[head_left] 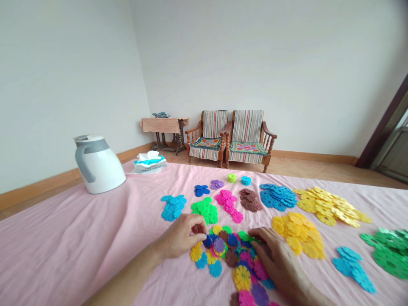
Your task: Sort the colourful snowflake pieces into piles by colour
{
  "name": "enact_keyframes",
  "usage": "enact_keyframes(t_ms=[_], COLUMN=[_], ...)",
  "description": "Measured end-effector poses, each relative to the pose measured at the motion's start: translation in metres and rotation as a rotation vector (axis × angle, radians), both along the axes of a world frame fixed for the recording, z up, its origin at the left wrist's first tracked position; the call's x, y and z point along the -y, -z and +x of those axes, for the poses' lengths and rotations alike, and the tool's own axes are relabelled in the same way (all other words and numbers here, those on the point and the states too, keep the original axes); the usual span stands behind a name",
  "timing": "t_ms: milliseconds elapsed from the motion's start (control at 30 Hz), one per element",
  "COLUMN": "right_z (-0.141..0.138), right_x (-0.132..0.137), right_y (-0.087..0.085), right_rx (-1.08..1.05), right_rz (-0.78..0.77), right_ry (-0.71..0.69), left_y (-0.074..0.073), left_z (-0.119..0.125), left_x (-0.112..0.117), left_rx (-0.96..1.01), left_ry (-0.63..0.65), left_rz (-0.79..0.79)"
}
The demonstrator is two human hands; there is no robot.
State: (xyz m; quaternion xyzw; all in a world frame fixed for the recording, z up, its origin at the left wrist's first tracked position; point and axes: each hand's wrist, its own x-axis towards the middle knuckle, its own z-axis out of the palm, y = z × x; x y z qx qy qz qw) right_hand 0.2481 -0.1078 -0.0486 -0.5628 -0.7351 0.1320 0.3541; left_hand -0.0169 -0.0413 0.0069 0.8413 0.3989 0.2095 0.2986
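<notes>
A mixed pile of notched plastic snowflake discs (231, 257) in many colours lies on the pink cloth in front of me. At its left edge my left hand (186, 233) pinches a dark blue snowflake disc (208, 241) between thumb and fingers. My right hand (276, 256) rests over the right side of the pile, fingers stretched out, fingertips by some green discs (244, 236); its palm hides part of the pile. Just beyond are single-colour heaps: light blue discs (174, 207), bright green discs (205, 210), pink discs (228, 203) and brown discs (250, 200).
Farther back sit dark blue (202, 190), purple (217, 184) and blue heaps (278, 196). Yellow heaps (299, 233) and green discs (390, 253) spread rightward. A white jug (103, 168) and tissue box (149, 162) stand left. Two wooden chairs (248, 146) are beyond the pink cloth (95, 238).
</notes>
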Motion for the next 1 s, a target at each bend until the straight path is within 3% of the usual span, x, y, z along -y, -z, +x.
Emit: enact_keyframes(t_ms=[200, 300, 500, 600, 700, 867, 1000], right_z=[0.001, 0.001, -0.001, -0.001, -0.001, -0.001, -0.001], right_x=[-0.002, -0.003, -0.002, -0.002, -0.001, 0.000, 0.000], right_y=[0.004, 0.004, 0.001, 0.001, 0.001, -0.001, 0.000], right_rx=[0.008, 0.010, 0.006, -0.004, -0.010, -0.006, -0.008], right_rz=[-0.013, -0.017, -0.017, -0.016, -0.020, -0.035, -0.018], right_ry=[-0.001, 0.003, 0.009, 0.005, 0.002, 0.008, 0.007], left_y=[-0.001, 0.005, 0.015, 0.020, 0.026, 0.024, 0.010], left_z=[-0.004, -0.006, -0.003, 0.003, 0.010, 0.020, 0.028], left_x=[-0.003, -0.018, -0.086, -0.120, -0.140, -0.136, -0.099], left_rx=[0.069, 0.178, 0.237, 0.221, 0.179, 0.126, 0.106], left_ry=[-0.008, -0.088, -0.449, -0.587, -0.676, -0.683, -0.456], left_rz=[-0.027, -0.006, 0.040, 0.074, 0.093, 0.144, 0.134])
